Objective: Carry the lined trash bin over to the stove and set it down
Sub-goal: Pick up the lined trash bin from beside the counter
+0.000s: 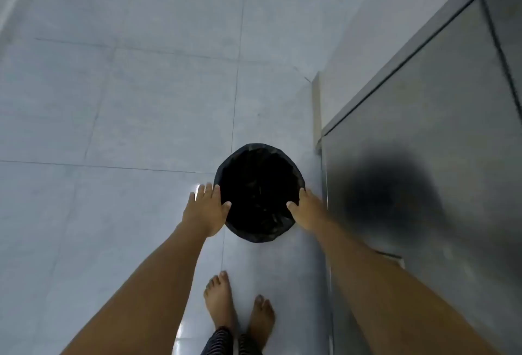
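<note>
A round trash bin [258,173] lined with a black bag is seen from above, below the middle of the head view, over the pale floor tiles. My left hand [206,210] rests on its left rim, thumb over the edge and fingers spread down the outside. On the right rim my right hand [306,209] holds the same way, with the thumb inside the liner. Whether the bin stands on the floor or hangs just above it cannot be told. No stove shows in the view.
A stainless steel cabinet [423,142] runs along the right side, close to the bin. Large grey floor tiles [127,100] spread to the left and ahead. My bare feet [240,312] stand just behind the bin.
</note>
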Demonstrator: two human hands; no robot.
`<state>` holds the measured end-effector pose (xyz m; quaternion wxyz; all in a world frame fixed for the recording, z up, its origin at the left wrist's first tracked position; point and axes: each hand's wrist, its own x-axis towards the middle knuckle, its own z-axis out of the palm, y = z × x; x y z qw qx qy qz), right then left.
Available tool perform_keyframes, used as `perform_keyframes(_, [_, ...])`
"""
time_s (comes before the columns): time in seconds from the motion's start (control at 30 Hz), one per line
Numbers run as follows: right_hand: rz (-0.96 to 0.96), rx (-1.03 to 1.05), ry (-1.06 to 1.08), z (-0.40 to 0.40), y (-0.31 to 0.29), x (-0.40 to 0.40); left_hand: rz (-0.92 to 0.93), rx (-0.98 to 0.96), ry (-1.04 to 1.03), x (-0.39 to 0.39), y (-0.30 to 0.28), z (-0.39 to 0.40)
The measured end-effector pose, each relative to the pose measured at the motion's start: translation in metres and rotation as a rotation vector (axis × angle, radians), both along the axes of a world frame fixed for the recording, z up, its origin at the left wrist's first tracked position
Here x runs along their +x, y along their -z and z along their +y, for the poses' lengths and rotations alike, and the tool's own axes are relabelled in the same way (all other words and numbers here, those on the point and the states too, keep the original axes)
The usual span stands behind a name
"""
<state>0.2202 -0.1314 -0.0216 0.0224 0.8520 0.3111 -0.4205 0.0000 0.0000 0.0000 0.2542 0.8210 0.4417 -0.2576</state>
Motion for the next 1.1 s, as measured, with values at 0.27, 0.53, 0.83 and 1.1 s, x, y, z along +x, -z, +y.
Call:
perform_keyframes(0.27, [-0.038,0.09,0.248,0.003,0.125,0.023,0.008,0.055,-0.062,0.01,0.127,0.016])
perform_keyframes(0.53, [-0.007,0.362,0.622,0.001,0.177,0.011,-0.473,-0.119,-0.831,0.037,0.176,0.014])
perform_keyframes(0.83, [-0.003,0.346,0.678,0.003,0.139,-0.001,-0.456,-0.091,-0.985,0.046,0.171,0.011])
perform_keyframes(1.1, [-0.031,0.372,0.601,0.013,0.0,-0.006,-0.593,-0.102,-1.071,0.04,-0.005,0.011])
